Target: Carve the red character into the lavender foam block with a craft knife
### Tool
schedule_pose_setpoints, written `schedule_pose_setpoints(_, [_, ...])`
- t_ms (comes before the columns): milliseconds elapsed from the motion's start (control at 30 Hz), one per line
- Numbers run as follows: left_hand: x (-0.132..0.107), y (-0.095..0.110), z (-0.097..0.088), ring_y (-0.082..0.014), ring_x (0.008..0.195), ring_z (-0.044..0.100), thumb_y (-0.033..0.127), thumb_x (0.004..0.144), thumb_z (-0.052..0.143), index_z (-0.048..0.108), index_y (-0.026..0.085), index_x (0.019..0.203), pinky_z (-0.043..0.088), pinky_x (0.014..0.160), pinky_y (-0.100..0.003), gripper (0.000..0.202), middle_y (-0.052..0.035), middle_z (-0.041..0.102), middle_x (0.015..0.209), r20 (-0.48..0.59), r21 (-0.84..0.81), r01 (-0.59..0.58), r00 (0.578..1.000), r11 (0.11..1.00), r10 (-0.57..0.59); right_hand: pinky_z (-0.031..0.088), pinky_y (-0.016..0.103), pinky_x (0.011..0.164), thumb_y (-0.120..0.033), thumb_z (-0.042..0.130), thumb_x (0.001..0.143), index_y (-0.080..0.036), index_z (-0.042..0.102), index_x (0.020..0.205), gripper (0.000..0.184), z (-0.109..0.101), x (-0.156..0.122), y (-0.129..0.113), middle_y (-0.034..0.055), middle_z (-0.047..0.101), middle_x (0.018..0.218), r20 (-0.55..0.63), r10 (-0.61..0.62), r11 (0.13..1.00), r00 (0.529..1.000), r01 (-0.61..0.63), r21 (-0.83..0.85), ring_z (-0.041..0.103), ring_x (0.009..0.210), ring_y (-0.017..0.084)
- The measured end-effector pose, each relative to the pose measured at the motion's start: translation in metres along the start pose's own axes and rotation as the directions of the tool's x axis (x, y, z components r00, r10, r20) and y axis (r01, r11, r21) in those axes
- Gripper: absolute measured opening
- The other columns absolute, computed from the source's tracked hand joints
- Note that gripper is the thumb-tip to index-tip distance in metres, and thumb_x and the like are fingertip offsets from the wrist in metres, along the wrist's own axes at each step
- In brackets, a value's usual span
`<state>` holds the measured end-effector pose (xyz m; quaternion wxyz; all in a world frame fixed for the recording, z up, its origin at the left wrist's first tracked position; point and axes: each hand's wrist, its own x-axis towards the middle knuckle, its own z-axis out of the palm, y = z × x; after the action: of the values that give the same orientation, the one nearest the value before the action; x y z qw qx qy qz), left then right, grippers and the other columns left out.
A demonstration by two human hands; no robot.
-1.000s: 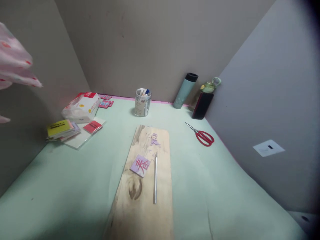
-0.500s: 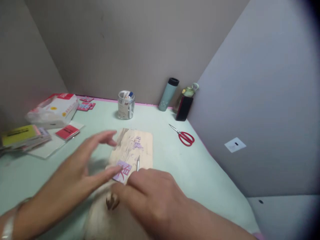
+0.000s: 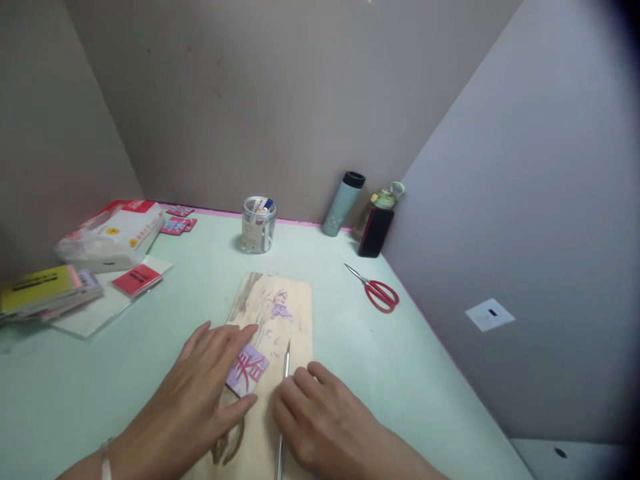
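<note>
My left hand (image 3: 200, 393) is around a small square purple carving block (image 3: 250, 370) with a red character on its top. The thumb lies at the block's near edge and the index finger at its far edge. My right hand (image 3: 320, 417) is curled over a slim metal carving knife (image 3: 287, 363), which points away from me. The knife's tip and its rear end show on either side of my fingers. Under both hands is a wooden board (image 3: 300, 297), with purple shavings (image 3: 281, 310) scattered on its far part.
Red-handled scissors (image 3: 380, 295) lie to the right. Behind stand a clear jar (image 3: 259, 227) of tools, a teal tumbler (image 3: 344, 205), a green bottle (image 3: 384, 197) and a phone (image 3: 376, 233). Packets (image 3: 40, 290), a red pad (image 3: 136, 280) and a plastic bag (image 3: 113, 233) are at the left.
My left hand has closed in on the purple block, its fingers now along the edges. My right hand has shifted right, off the block's near side, with the knife. The view has tilted slightly.
</note>
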<state>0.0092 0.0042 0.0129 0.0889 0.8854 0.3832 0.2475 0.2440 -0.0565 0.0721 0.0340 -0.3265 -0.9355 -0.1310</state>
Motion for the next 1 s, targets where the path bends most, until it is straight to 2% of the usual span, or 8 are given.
schedule_pose_setpoints(133, [-0.007,-0.004,0.005,-0.0294,0.142,0.054,0.023,0.091,0.055,0.029,0.032,0.159,0.041,0.122,-0.053,0.073,-0.0040,0.057,0.154,0.023,-0.043,-0.036,0.999,0.998,0.037,0.040,0.036,0.064,-0.003,0.054,0.093,-0.017,0.061,0.085,0.018,-0.007,-0.002,0.008,0.0034,0.057,0.076,-0.020,-0.002,1.000,1.000,0.002,-0.004,0.048,0.068,0.020])
schedule_pose_setpoints(233, [-0.012,-0.010,0.006,-0.0295,0.150,0.046,0.021,0.093,0.052,0.026,0.033,0.162,0.040,0.123,-0.054,0.075,-0.0021,0.049,0.161,0.053,-0.049,-0.052,0.997,0.997,0.055,0.037,0.036,0.060,-0.003,0.051,0.092,-0.020,0.057,0.082,0.020,-0.015,-0.007,0.016,0.0026,0.057,0.073,-0.156,0.088,0.995,0.984,-0.081,0.050,0.046,0.064,0.019])
schedule_pose_setpoints(367, [-0.014,-0.018,0.003,-0.0322,0.148,0.048,0.034,0.095,0.061,0.025,0.035,0.163,0.043,0.122,-0.055,0.076,-0.0030,0.049,0.162,0.039,-0.034,-0.050,0.998,0.998,0.052,0.033,0.033,0.053,-0.005,0.050,0.086,-0.025,0.051,0.087,0.020,-0.031,-0.012,0.017,-0.0008,0.052,0.066,-0.424,0.400,0.889,0.813,-0.231,0.396,0.044,0.057,0.017])
schedule_pose_setpoints(433, [-0.015,-0.019,0.003,-0.0336,0.146,0.050,0.038,0.097,0.061,0.026,0.035,0.162,0.045,0.120,-0.056,0.074,-0.0036,0.050,0.161,0.023,-0.023,-0.038,0.999,0.999,0.039,0.038,0.031,0.054,-0.004,0.052,0.087,-0.025,0.054,0.095,0.022,-0.039,-0.010,0.011,-0.0002,0.057,0.071,-0.387,0.543,0.742,0.745,-0.210,0.637,0.051,0.060,0.016])
schedule_pose_setpoints(533, [-0.014,-0.016,0.005,-0.0325,0.144,0.053,0.040,0.100,0.058,0.028,0.036,0.161,0.044,0.121,-0.056,0.068,-0.0035,0.052,0.159,0.008,-0.042,-0.027,1.000,0.999,0.027,0.048,0.032,0.061,-0.010,0.054,0.095,-0.024,0.065,0.105,0.020,-0.039,-0.001,0.004,0.0031,0.064,0.081,-0.270,0.633,0.516,0.726,-0.135,0.846,0.062,0.072,0.018])
schedule_pose_setpoints(733, [-0.011,-0.009,0.006,-0.0271,0.141,0.056,0.035,0.101,0.057,0.030,0.035,0.159,0.042,0.123,-0.048,0.065,-0.0010,0.059,0.153,0.004,-0.092,-0.045,0.999,0.995,0.046,0.055,0.032,0.078,-0.029,0.052,0.107,-0.022,0.073,0.109,0.022,0.004,0.014,-0.001,0.0051,0.070,0.092,-0.126,0.786,0.185,0.605,-0.035,0.982,0.067,0.085,0.019])
schedule_pose_setpoints(867, [-0.010,-0.007,0.007,-0.0263,0.147,0.049,0.024,0.099,0.049,0.030,0.035,0.159,0.035,0.127,-0.049,0.063,-0.0001,0.055,0.156,0.016,-0.107,-0.038,0.999,0.994,0.040,0.048,0.025,0.065,-0.035,0.067,0.100,-0.021,0.066,0.091,0.017,0.026,0.012,-0.007,0.0002,0.064,0.078,-0.011,0.841,0.092,0.541,-0.122,0.988,0.059,0.070,0.014])
schedule_pose_setpoints(1000, [-0.010,0.001,0.013,-0.0308,0.148,0.046,0.034,0.098,0.055,0.027,0.032,0.160,0.030,0.128,-0.055,0.068,-0.0055,0.053,0.157,-0.008,-0.120,0.046,0.999,0.992,-0.048,0.045,0.023,0.063,-0.041,0.061,0.102,-0.021,0.063,0.091,0.023,0.030,0.012,-0.010,-0.0015,0.059,0.075,0.053,0.820,0.027,0.569,-0.131,0.991,0.054,0.067,0.013])
